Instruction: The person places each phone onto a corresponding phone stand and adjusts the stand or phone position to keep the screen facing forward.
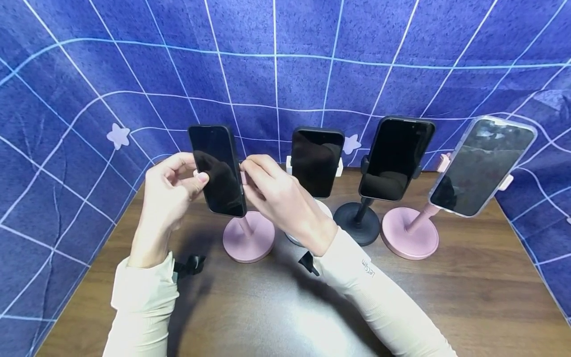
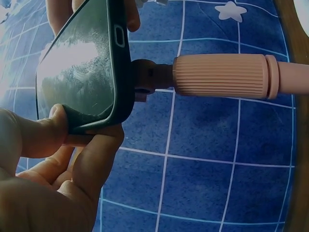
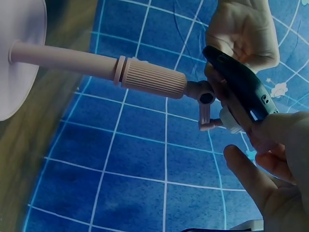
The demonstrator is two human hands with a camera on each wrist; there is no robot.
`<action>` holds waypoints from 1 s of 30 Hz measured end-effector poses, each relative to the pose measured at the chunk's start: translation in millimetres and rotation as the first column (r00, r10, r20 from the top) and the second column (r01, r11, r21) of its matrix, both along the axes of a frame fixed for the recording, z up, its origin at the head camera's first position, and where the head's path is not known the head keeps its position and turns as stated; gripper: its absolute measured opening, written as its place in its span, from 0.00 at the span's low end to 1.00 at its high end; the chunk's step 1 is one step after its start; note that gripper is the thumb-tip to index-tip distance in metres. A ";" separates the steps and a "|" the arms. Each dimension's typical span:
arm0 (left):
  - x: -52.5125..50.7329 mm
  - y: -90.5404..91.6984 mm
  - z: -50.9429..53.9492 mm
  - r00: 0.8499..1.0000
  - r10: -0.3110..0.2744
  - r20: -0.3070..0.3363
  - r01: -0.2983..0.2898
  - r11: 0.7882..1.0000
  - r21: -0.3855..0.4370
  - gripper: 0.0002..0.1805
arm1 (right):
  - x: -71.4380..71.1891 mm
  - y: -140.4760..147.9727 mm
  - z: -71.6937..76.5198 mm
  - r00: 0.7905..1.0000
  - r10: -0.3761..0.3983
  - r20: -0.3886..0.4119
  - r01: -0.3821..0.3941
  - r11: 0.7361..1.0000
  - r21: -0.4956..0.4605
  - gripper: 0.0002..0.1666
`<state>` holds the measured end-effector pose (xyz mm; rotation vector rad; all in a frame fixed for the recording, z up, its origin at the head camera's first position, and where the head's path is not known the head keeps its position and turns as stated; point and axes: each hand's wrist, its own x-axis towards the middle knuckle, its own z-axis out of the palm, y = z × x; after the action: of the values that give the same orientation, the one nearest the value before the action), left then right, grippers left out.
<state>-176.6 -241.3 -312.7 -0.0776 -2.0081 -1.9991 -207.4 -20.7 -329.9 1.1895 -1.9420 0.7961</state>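
Observation:
A smartphone point(image 1: 217, 171) in a dark case sits tilted at the head of a pink phone stand point(image 1: 248, 238). My left hand point(image 1: 167, 188) pinches the phone's left edge, thumb on the screen and fingers behind. At the opposite edge, my right hand point(image 1: 285, 198) grips the stand's pink clamp arm point(image 1: 243, 177) with curled fingers. From the left wrist view, the ribbed pink stem point(image 2: 222, 76) runs to a joint behind the phone. The right wrist view shows the clamp's back with a pale knob point(image 3: 230, 121); right fingertips are partly hidden there.
To the right stand a black phone point(image 1: 317, 161) on a white stand, another phone point(image 1: 397, 158) on a black stand point(image 1: 357, 225), and a clear-cased phone point(image 1: 484, 166) on a pink stand point(image 1: 410, 234). A blue gridded cloth point(image 1: 303, 29) backs the wooden table point(image 1: 468, 287).

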 end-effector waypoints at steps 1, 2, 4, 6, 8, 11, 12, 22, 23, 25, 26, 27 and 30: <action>0.1 -0.1 0.1 1.000 0.006 0.000 -0.006 1.000 0.000 0.21 | 0.1 0.2 0.0 1.000 -0.006 -0.002 0.006 1.000 0.001 0.13; 0.2 0.0 0.3 1.000 0.009 -0.001 -0.009 1.000 0.001 0.21 | 0.1 0.6 0.0 1.000 -0.013 -0.003 0.013 1.000 0.002 0.13; 0.2 0.0 0.4 1.000 0.008 -0.004 -0.008 1.000 0.005 0.21 | 0.0 1.1 0.0 1.000 -0.023 -0.004 0.023 1.000 0.001 0.13; 0.2 -0.2 0.1 1.000 0.004 -0.011 -0.004 1.000 0.008 0.21 | -0.5 0.9 -0.4 0.999 -0.034 -0.010 0.034 0.999 -0.005 0.13; 0.6 -0.4 0.0 1.000 0.000 -0.017 0.001 1.000 0.010 0.20 | -0.7 0.8 -0.7 0.999 -0.037 -0.011 0.037 0.999 -0.010 0.13; 1.3 -0.1 -0.2 1.000 0.006 -0.023 -0.006 1.000 0.011 0.20 | -0.6 0.5 -1.2 0.999 -0.046 -0.015 0.046 0.999 -0.014 0.12; 1.5 0.4 -0.1 1.000 0.014 -0.021 -0.014 1.000 0.007 0.19 | -0.5 0.6 -1.4 0.999 -0.048 -0.014 0.048 0.999 -0.014 0.12; 3.3 1.4 -1.2 0.997 0.076 -0.019 -0.077 0.996 -0.048 0.18 | 1.1 2.4 -1.6 0.997 -0.072 -0.041 0.072 0.997 -0.005 0.12; 3.3 1.2 -1.6 0.997 0.075 -0.020 -0.075 0.996 -0.048 0.18 | 1.3 2.4 -1.5 0.996 -0.071 -0.047 0.071 0.997 -0.006 0.12; 3.3 1.1 -2.3 0.997 0.072 -0.021 -0.073 0.996 -0.047 0.17 | 1.5 2.6 -1.1 0.996 -0.072 -0.059 0.072 0.997 -0.009 0.11; 3.3 1.2 -2.7 0.997 0.071 -0.021 -0.072 0.996 -0.045 0.17 | 1.7 2.7 -0.9 0.995 -0.071 -0.063 0.071 0.997 -0.010 0.11; 3.4 1.4 -3.0 0.997 0.073 -0.023 -0.074 0.996 -0.045 0.17 | 2.0 2.8 -0.9 0.995 -0.072 -0.070 0.072 0.997 -0.010 0.10; 4.5 2.3 -3.8 0.996 0.082 -0.028 -0.083 0.996 -0.041 0.16 | 2.8 2.4 -0.8 0.993 -0.083 -0.087 0.083 0.997 -0.005 0.10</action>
<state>-172.1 -239.0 -316.6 -0.0295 -2.0048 -1.8962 -204.6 -18.3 -330.8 1.1168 -1.9058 0.6905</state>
